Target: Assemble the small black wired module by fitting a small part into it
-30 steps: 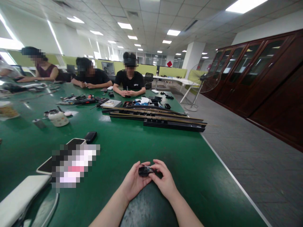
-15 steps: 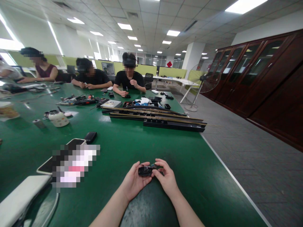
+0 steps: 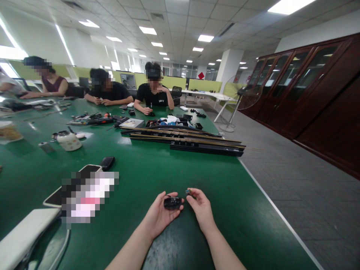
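Observation:
A small black plastic housing (image 3: 172,203) lies in the palm of my left hand (image 3: 163,212), with the fingers curled around its edges. To its right, my right hand (image 3: 201,206) pinches a tiny part (image 3: 188,192) between thumb and fingertips. That part shows a bit of blue-green; it is too small to name. A gap now separates it from the housing. Both hands are just above the green table (image 3: 225,180), near its front.
Long black rails with thin brass-coloured rods (image 3: 208,150) lie across the table ahead. To the left are a phone (image 3: 56,191), a white device (image 3: 28,232) with a cable, and a patterned jar (image 3: 69,141). Three co-workers sit beyond, with tools and boxes before them.
My right hand has drawn away to the right from the black housing, taking the tiny part with it. My left hand stays nearly still. A co-worker's hand has risen toward the head.

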Demonstrator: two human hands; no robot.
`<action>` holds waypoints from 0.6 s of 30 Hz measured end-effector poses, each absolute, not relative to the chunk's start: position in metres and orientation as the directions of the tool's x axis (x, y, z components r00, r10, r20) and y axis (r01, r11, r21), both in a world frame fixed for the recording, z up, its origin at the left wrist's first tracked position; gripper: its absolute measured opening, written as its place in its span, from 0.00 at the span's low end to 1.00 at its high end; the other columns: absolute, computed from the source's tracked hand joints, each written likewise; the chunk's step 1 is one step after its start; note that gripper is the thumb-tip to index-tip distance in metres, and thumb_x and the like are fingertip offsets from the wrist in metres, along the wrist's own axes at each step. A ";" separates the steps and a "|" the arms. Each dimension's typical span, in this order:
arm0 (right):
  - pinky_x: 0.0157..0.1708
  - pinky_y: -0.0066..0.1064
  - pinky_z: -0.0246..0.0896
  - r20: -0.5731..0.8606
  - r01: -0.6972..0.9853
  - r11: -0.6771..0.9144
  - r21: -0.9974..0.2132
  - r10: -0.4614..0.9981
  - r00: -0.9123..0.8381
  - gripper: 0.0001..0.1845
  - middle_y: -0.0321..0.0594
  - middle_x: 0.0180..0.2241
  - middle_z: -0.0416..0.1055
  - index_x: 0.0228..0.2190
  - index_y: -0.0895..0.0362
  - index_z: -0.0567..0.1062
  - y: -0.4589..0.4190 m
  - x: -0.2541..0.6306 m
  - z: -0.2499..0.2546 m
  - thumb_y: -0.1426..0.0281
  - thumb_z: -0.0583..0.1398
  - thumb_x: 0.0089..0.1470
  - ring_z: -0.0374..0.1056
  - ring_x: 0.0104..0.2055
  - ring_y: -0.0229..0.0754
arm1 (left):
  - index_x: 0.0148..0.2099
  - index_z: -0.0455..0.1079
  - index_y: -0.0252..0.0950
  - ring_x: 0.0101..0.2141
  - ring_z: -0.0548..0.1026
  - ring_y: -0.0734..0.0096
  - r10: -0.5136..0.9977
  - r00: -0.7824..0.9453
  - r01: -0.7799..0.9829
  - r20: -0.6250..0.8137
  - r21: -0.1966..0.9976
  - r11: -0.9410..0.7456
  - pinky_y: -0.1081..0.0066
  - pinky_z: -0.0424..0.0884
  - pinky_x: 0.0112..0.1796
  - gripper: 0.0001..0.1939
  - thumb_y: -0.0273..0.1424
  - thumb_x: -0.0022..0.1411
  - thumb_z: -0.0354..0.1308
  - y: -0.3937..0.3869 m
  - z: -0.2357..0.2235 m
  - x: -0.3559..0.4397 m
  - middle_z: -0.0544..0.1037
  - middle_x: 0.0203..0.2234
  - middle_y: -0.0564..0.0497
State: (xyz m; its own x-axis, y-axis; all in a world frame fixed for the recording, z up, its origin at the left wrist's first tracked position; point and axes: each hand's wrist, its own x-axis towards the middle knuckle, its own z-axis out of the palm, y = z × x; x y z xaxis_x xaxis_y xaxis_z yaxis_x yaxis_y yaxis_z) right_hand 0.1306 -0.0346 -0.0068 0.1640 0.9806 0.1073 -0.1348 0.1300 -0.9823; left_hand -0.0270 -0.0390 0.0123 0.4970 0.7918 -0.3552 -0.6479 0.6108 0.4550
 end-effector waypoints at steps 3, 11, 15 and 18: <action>0.39 0.36 0.63 0.088 -0.141 0.114 -0.983 0.980 0.180 0.14 0.39 0.32 0.72 0.30 0.56 0.72 -0.034 0.132 -0.007 0.64 0.64 0.38 0.68 0.37 0.42 | 0.42 0.65 0.30 0.33 0.75 0.63 0.791 0.501 -0.649 -0.351 0.452 0.612 0.68 0.68 0.35 0.17 0.37 0.57 0.48 -0.039 0.013 -0.027 0.75 0.35 0.38; 0.42 0.37 0.60 0.032 -0.192 0.070 -0.979 0.980 0.195 0.14 0.39 0.33 0.73 0.31 0.56 0.71 -0.031 0.136 -0.013 0.64 0.64 0.40 0.68 0.37 0.41 | 0.42 0.65 0.31 0.33 0.75 0.64 0.793 0.510 -0.658 -0.334 0.441 0.610 0.68 0.68 0.35 0.16 0.37 0.57 0.47 -0.039 0.013 -0.027 0.75 0.35 0.39; 0.39 0.36 0.62 0.003 -0.233 0.051 -0.971 0.979 0.203 0.15 0.40 0.34 0.73 0.33 0.55 0.70 -0.030 0.137 -0.017 0.64 0.63 0.41 0.68 0.38 0.41 | 0.43 0.64 0.31 0.33 0.75 0.64 0.793 0.503 -0.661 -0.343 0.439 0.609 0.68 0.68 0.35 0.17 0.38 0.57 0.48 -0.038 0.011 -0.027 0.75 0.36 0.39; 0.39 0.35 0.63 -0.016 -0.259 0.039 -0.965 0.978 0.207 0.16 0.40 0.34 0.73 0.33 0.55 0.70 -0.030 0.138 -0.018 0.64 0.63 0.40 0.68 0.38 0.42 | 0.42 0.64 0.32 0.33 0.75 0.64 0.795 0.501 -0.664 -0.342 0.437 0.606 0.68 0.68 0.35 0.17 0.38 0.57 0.48 -0.038 0.012 -0.027 0.75 0.36 0.39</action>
